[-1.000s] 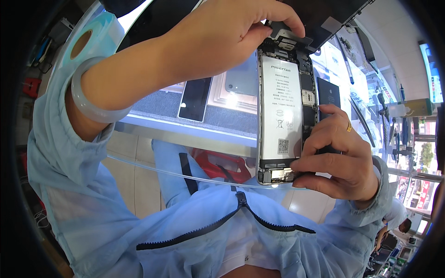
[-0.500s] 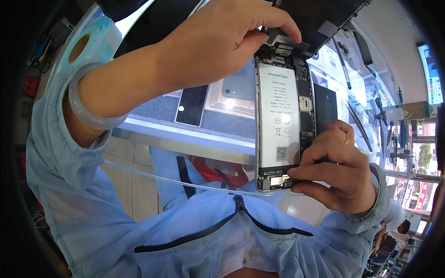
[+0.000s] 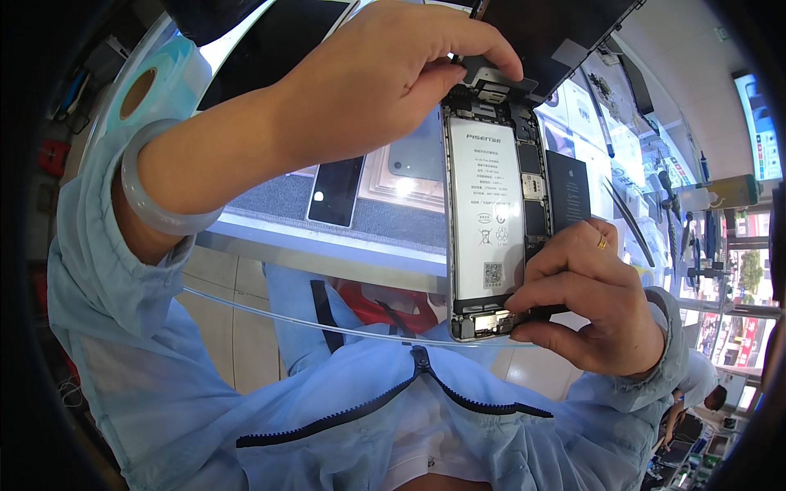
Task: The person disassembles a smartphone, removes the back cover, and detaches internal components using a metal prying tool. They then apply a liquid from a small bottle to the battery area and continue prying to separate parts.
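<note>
An opened phone point(image 3: 489, 221) is held up in front of me, its long white battery and inner boards bare. Its dark screen panel point(image 3: 544, 37) stands swung up at the phone's top end. My left hand point(image 3: 401, 69) has thumb and index finger bent around the panel's lower edge, by the metal plate point(image 3: 501, 78) there; part of the grip is hidden. With my right hand point(image 3: 585, 299) I pinch the phone's lower right edge between thumb and fingers. A loose black battery point(image 3: 566, 190) shows just right of the phone.
On the grey mat are a dark-faced phone point(image 3: 336, 191) and a silver phone point(image 3: 416, 155). A large black screen point(image 3: 274, 49) and a roll of bluish film point(image 3: 146, 90) lie at far left. Black tweezers point(image 3: 629, 219) are at right. The bench's front edge point(image 3: 327, 255) runs below my left arm.
The phone, its raised screen panel and both hands have shifted slightly left, and the phone's top end sits a little lower. Both grips look the same.
</note>
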Demonstrator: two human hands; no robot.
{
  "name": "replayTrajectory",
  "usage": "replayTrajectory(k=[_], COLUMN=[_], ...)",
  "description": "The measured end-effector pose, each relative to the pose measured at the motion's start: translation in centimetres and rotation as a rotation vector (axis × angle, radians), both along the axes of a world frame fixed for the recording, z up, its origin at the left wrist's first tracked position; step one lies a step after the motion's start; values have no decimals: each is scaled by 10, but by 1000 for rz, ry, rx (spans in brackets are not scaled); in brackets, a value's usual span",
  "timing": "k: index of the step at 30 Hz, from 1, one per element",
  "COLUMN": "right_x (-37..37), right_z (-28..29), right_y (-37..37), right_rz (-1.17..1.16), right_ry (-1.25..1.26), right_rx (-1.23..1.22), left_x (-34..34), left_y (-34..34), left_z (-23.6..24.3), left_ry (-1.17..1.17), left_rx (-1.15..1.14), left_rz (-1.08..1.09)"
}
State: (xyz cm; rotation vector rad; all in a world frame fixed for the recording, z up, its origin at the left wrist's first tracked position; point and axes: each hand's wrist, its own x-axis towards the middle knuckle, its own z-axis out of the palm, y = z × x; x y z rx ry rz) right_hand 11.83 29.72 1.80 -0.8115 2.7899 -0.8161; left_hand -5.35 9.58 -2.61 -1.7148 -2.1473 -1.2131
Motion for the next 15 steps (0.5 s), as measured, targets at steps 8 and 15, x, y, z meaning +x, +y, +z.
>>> replayTrajectory(k=[8,15], right_x=[-1,0], right_z=[-1,-3], right_y=[2,-1], right_rz=[55,-29], right_ry=[-18,59], right_rx=[-22,-21], left_x=[-1,0], left_y=[0,0], left_z=[-1,-1], left_ry=[29,12], left_rx=[7,3], left_rz=[-5,-10])
